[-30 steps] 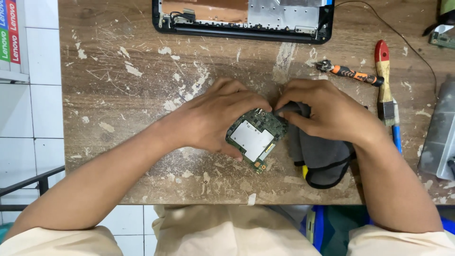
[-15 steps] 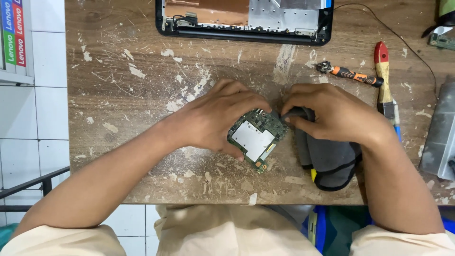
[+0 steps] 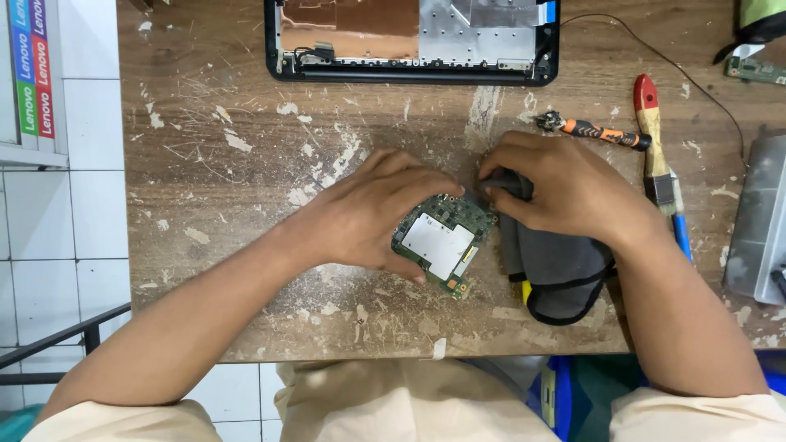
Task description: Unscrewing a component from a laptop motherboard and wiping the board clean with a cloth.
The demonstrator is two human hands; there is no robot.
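Note:
A small green circuit board (image 3: 443, 240) with a silver shield lies on the worn wooden table (image 3: 229, 213) near its front edge. My left hand (image 3: 368, 214) grips the board's left and upper side. My right hand (image 3: 565, 188) rests to the right of the board, fingers curled on a grey cloth pouch (image 3: 557, 274) and touching the board's upper right corner. Whether the right fingers hold a small tool is hidden.
An opened black device case (image 3: 413, 41) with copper and silver lining lies at the table's far edge. A screwdriver with an orange and black handle (image 3: 598, 131), a red-handled brush (image 3: 655, 139), a thin black wire (image 3: 696, 82) and a grey metal part (image 3: 757, 221) sit to the right.
Both hands and the board have stayed in place; only the view has shifted slightly.

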